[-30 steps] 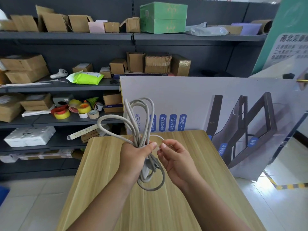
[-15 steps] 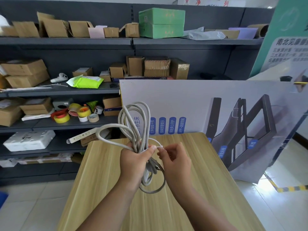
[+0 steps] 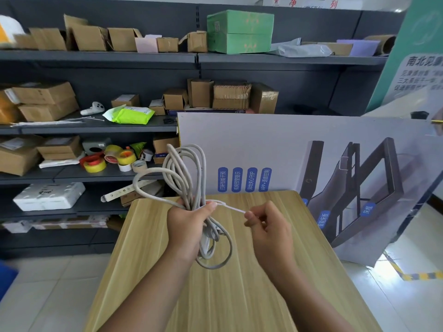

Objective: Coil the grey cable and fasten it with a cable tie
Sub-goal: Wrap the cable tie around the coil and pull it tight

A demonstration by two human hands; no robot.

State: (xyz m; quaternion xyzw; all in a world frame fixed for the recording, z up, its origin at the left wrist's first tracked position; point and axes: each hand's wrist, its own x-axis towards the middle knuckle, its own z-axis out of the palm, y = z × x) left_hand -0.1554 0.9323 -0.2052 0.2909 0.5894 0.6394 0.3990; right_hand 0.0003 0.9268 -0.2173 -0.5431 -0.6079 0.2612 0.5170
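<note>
Grey cable (image 3: 184, 171): bundled into several loops, held above the wooden table (image 3: 215, 295); upper loops stand up past the fist, lower loops hang below it, clear of the tabletop.
Cable tie (image 3: 230, 207): thin white strip, wrapped around the middle of the bundle at the fist; its free tail runs out to the right — drawn straight toward the other hand.
Left hand (image 3: 189, 226): fingers curled in a fist around the waist of the coil, thumb tip pressed on top where the tie meets the bundle.
Right hand (image 3: 271, 228): fingers curled narrow, thumb and forefinger pinching the tail end of the tie; the hand sits just beside the coil, not touching it.
Table: light wood grain, bare surface under both forearms.
Printed board (image 3: 299, 152): white panel with blue labels and a dark frame graphic, standing on edge directly behind the table.
Shelving (image 3: 100, 56): dark grey unit behind — cardboard boxes on several levels, a green box (image 3: 239, 31) on the top level, tape rolls (image 3: 110, 159) on a lower level, a bright green packet (image 3: 130, 115) on the middle level.
Floor (image 3: 48, 283): pale tiles on both sides of the table.
</note>
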